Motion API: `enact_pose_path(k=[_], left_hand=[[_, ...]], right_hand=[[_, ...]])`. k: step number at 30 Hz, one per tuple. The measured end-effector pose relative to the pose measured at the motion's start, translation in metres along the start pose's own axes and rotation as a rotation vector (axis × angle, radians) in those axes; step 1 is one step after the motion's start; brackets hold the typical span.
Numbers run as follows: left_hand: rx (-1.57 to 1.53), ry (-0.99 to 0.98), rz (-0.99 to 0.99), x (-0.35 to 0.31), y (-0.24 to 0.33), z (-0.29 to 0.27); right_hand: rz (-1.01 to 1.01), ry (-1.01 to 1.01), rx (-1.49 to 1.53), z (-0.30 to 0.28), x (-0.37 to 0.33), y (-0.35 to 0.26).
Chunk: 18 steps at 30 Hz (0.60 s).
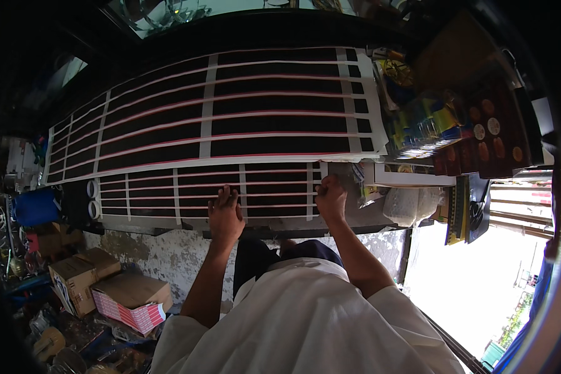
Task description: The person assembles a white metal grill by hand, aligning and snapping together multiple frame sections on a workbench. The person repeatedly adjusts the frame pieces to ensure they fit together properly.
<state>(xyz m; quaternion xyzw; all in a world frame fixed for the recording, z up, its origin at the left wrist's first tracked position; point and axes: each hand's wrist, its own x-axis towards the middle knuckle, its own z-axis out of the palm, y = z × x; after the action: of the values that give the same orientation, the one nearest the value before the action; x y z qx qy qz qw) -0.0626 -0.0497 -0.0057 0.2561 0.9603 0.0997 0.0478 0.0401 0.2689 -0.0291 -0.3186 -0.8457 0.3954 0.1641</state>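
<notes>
One near sheet (193,190), bench's (274,224) front edge: your left hand (226,212) laid atop, right hand (331,194) apart at its right end, grip unclear. Step, apparently: aligning; next calls for steady tension.

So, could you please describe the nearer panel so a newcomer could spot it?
At the far side of the workbench lies a large striped panel. In front is the nearer panel, with the left hand on it and the right hand at its right end. It is similarly striped but clearly narrower.
</notes>
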Motion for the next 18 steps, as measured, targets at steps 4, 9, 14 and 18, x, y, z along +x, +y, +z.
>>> enact_pose_path(k=[4,9,14,18], left_hand=[[-0.006,-0.014,-0.011,-0.001,0.001,-0.002],[-0.010,-0.020,-0.018,-0.002,0.001,-0.003],[-0.013,-0.011,-0.006,-0.001,0.000,0.000],[-0.030,0.008,0.011,-0.003,0.000,-0.001]], right_hand=[[-0.008,0.013,0.003,0.000,0.000,-0.003],[-0.004,0.023,0.012,0.000,-0.001,-0.005],[-0.098,-0.031,-0.040,-0.002,-0.001,-0.006],[-0.167,-0.038,-0.036,-0.011,-0.006,-0.006]])
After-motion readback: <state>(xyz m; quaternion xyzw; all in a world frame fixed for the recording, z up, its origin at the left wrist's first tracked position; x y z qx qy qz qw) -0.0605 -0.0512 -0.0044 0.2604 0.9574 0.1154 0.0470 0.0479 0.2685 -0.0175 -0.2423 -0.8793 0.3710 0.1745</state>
